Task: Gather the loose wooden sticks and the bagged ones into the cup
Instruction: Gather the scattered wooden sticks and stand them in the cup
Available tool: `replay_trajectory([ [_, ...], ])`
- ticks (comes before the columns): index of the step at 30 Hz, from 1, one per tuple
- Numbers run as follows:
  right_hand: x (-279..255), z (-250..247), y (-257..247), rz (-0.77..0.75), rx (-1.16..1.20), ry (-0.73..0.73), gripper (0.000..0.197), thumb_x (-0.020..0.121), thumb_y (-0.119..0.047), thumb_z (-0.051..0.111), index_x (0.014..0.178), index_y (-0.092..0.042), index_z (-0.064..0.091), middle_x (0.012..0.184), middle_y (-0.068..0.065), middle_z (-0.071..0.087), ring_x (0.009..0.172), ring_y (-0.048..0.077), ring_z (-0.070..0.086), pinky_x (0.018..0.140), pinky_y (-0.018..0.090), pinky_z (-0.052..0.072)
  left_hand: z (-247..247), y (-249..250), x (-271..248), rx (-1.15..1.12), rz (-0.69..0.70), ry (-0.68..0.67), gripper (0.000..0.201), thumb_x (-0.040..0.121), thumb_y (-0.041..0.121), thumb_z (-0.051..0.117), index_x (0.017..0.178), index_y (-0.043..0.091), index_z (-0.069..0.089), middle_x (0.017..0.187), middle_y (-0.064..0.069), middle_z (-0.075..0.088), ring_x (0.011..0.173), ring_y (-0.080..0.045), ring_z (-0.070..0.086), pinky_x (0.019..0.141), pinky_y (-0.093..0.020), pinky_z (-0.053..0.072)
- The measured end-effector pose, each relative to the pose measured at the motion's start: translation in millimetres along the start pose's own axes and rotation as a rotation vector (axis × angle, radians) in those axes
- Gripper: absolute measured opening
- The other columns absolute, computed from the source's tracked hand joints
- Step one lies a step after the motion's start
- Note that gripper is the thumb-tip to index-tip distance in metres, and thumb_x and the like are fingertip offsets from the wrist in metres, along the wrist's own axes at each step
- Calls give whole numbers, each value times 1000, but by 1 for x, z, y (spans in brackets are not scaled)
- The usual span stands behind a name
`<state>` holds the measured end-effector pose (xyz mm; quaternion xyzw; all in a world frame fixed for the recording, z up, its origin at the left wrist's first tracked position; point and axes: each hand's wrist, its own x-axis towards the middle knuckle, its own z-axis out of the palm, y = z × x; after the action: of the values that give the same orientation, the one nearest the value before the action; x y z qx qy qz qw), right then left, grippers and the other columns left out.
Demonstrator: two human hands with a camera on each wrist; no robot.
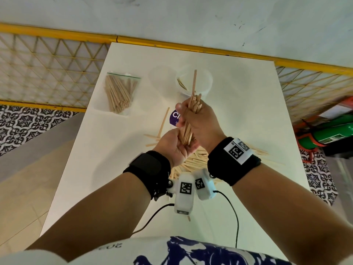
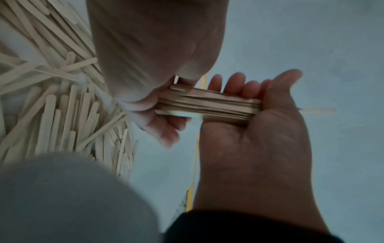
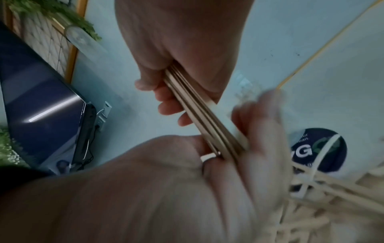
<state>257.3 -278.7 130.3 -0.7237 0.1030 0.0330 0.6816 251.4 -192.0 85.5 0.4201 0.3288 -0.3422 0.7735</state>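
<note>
A bundle of wooden sticks (image 1: 191, 119) is held above the white bench (image 1: 238, 111): right hand (image 1: 200, 121) fingers wrapped round its top, left hand (image 1: 175, 146) fingers curled round its lower end. Behind stands the clear cup (image 1: 194, 83); the bagged sticks (image 1: 120, 92) lie left, a loose pile (image 1: 193, 161) underneath. A yellow lattice fence (image 1: 47, 69) edges the patterned floor.

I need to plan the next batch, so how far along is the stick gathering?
Early. A few sticks already stand in the clear cup. In hand: both hands, left hand and right hand, grip one bundle of sticks above the table. Left to do: the big loose pile under the wrists, a few strays beside it, and the bag of sticks, lying unemptied at the far left.
</note>
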Motion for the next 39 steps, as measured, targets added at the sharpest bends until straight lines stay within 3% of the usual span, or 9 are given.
replay_trajectory([
  [3, 31, -9, -24, -129, -43, 177, 29, 81, -49, 60, 78, -20, 55, 49, -2, 59, 53, 20, 60, 64, 41, 52, -11, 2, 13, 79, 47, 28, 28, 98, 29, 45, 93, 7, 64, 89, -8, 66, 85, -24, 64, 81, -38, 54],
  [8, 97, -29, -70, -320, 141, 319, 20, 88, -32, 65, 79, -18, 54, 56, -3, 64, 65, 19, 69, 79, 44, 55, -42, 15, 35, 779, 646, 243, 12, 93, 25, 48, 88, 19, 57, 85, 2, 57, 75, -12, 53, 73, -23, 41],
  [11, 122, -27, -52, -242, -94, 252, 21, 78, -33, 75, 84, -18, 62, 77, -8, 69, 76, 4, 66, 80, 28, 51, -66, 25, 59, 1077, 761, 332, 43, 88, 43, 50, 124, 21, 58, 120, 4, 59, 114, -13, 53, 96, -24, 39],
  [19, 76, -124, 51, 24, -424, 496, 46, 98, -46, 45, 126, -13, 59, 130, 7, 61, 122, 20, 54, 100, 25, 38, -78, 16, 96, 1773, 663, 271, 70, 92, 57, 32, 150, 23, 15, 159, 1, 15, 145, -30, 7, 115, -55, 13],
  [23, 29, -163, 131, 462, -591, 223, 59, 102, -46, 28, 151, -13, 27, 160, 8, 21, 147, 25, 19, 115, 35, 18, -81, -9, 87, 1792, 684, 107, 71, 94, 57, 27, 153, 21, 9, 162, 2, 3, 147, -25, -12, 118, -48, -7],
  [27, -4, -127, 155, 388, -930, -51, 60, 102, -47, 24, 154, -18, 16, 163, 3, 0, 150, 22, -7, 116, 49, -9, -78, -49, 65, 1754, 663, -26, 82, 85, 62, 22, 154, 20, 5, 162, 2, 0, 147, -23, -13, 116, -40, -11],
  [33, -44, -114, 144, 225, -1001, -367, 129, 56, -84, 60, 153, -27, -4, 162, 3, -12, 147, 27, -19, 115, 51, -9, -95, -64, 32, 1870, 552, -111, 116, 71, 76, 54, 149, 30, -18, 160, -6, -16, 145, -30, -19, 115, -52, -10],
  [36, -57, -126, 143, 194, -1110, -295, 124, 64, -68, 70, 154, -21, -2, 163, 4, -2, 149, 29, -6, 118, 51, 2, -114, -71, 20, 1958, 520, -2, 129, 64, 73, 65, 149, 27, -21, 159, -7, -19, 145, -32, -17, 116, -57, -4],
  [39, -48, -124, 142, 120, -1104, -154, 100, 72, -47, 76, 149, -14, 23, 149, 11, 30, 135, 32, 25, 111, 47, 28, -106, -76, 20, 1860, 643, 233, 120, 69, 60, 71, 152, 12, 0, 154, -16, 19, 140, -36, 21, 113, -50, 22],
])
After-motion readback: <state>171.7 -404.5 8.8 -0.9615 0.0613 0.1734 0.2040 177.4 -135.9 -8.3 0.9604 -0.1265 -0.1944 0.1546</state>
